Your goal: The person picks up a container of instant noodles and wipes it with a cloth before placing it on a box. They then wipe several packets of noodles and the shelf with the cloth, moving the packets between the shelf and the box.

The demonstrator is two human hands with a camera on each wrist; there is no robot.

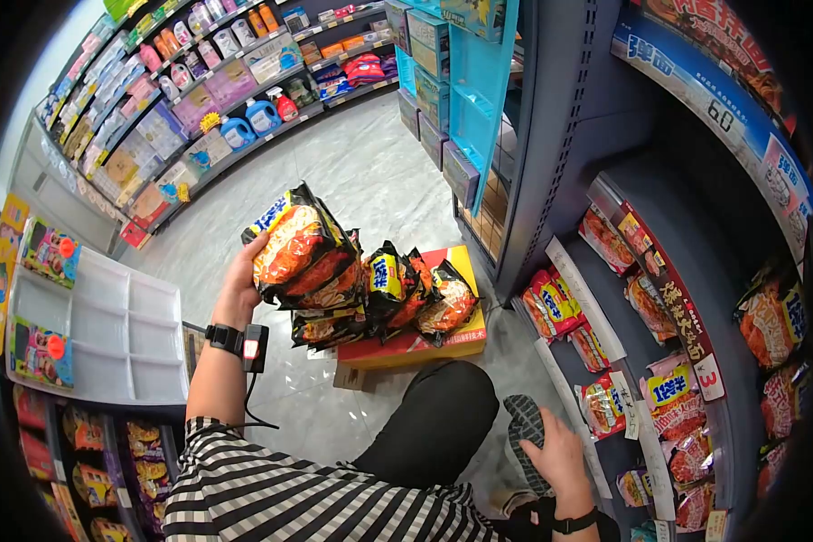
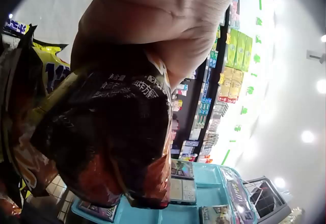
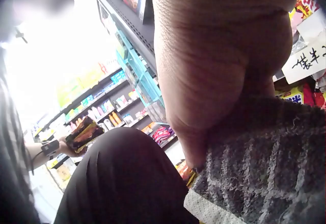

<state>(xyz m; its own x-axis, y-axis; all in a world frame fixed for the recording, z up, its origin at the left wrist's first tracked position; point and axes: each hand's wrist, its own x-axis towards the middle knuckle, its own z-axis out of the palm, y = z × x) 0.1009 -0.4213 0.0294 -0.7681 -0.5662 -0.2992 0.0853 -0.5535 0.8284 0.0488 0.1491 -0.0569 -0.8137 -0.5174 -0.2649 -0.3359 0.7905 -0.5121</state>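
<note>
My left hand (image 1: 241, 278) grips a stack of black-and-orange noodle packs (image 1: 300, 248), held up over the left end of a red and yellow carton (image 1: 465, 339). In the left wrist view the palm (image 2: 153, 22) lies against the dark back of a pack (image 2: 112, 132). More noodle packs (image 1: 447, 303) lie on the carton, to the right of the held ones. My right hand (image 1: 558, 456) is at a grey checked cloth (image 1: 526, 434) beside the knee; in the right wrist view that hand (image 3: 214, 56) covers part of the cloth (image 3: 265, 163), its fingertips hidden.
Shelves with noodle packs (image 1: 677, 406) rise close on the right. A blue display rack (image 1: 474, 99) stands beyond the carton, a white compartment rack (image 1: 122, 334) at the left. Shelves of bottles (image 1: 237, 131) line the back. A bent knee (image 1: 456, 402) is just before the carton.
</note>
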